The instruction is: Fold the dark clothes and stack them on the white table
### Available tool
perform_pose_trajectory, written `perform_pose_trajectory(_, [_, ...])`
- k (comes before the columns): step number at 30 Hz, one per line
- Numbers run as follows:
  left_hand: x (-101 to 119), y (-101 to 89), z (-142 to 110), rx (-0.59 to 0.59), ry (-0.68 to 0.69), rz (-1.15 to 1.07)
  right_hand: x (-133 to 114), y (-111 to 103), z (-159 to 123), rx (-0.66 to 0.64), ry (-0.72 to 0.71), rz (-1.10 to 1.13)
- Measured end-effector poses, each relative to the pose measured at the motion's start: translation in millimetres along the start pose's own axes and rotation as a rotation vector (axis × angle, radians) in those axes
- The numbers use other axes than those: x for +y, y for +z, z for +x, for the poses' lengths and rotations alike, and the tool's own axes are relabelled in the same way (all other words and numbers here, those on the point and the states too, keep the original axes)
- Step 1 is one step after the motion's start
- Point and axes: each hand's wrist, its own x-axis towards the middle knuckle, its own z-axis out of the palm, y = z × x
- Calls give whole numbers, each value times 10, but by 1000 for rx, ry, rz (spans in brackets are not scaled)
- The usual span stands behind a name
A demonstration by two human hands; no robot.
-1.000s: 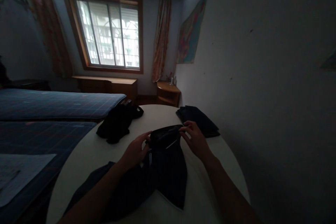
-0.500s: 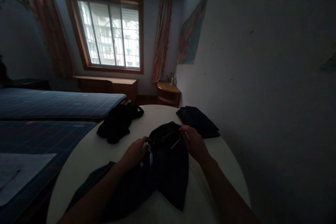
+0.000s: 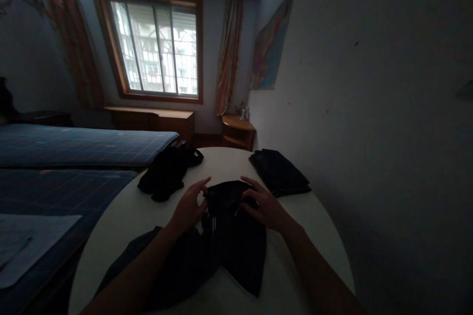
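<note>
A pair of dark shorts [image 3: 236, 241] lies on the round white table, its waist towards the far side and its legs spread towards me. White drawstring or trim shows faintly near the waist. My left hand [image 3: 190, 209] pinches the left end of the waistband between thumb and fingers, the index finger raised. At the right part of the waist, my right hand [image 3: 264, 206] has its thumb and curled fingers on the fabric, with its index finger stretched past the edge. Dim light hides the fabric's details.
A crumpled black garment [image 3: 166, 172] rests at the table's [image 3: 325, 251] far left, and a folded dark stack of clothing [image 3: 279, 171] at its far right. Beds with plaid covers [image 3: 84, 145] stand to the left. A wall [image 3: 388, 157] runs along the right.
My right hand has moved left and down along the waistband, its index finger now extended. The waist edge lies flatter and lower. My left hand has risen slightly and moved a little left.
</note>
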Motion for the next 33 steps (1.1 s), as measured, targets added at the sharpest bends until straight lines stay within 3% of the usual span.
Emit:
perform_pose_trajectory(7, [32,30,-11,-156,-148,-188,92,-91,-9,163,86,21])
perform_pose_trajectory(13, [-13,89,-58,-309,-197,-268,17,-107,-26,153,83,140])
perform_pose_trajectory(17, [-57,116,-56,-344,-113,-214,-51,-126,-30,96,57,201])
perform_pose_trajectory(20, [-82,110,-32,-267,-89,-112,-59,-133,-18,97,56,166])
perform_pose_trajectory(25, [-92,11,29,9,-159,15,-2,-123,-10,107,80,56])
perform_pose_trajectory(28, [-33,-57,60,165,-170,-5,61,-85,-10,121,179,-19])
perform_pose_trajectory(30, [24,-71,67,212,-159,-60,104,-38,4,163,292,-82])
perform_pose_trajectory(33, [77,-28,49,177,-144,-173,160,47,40,301,415,-83])
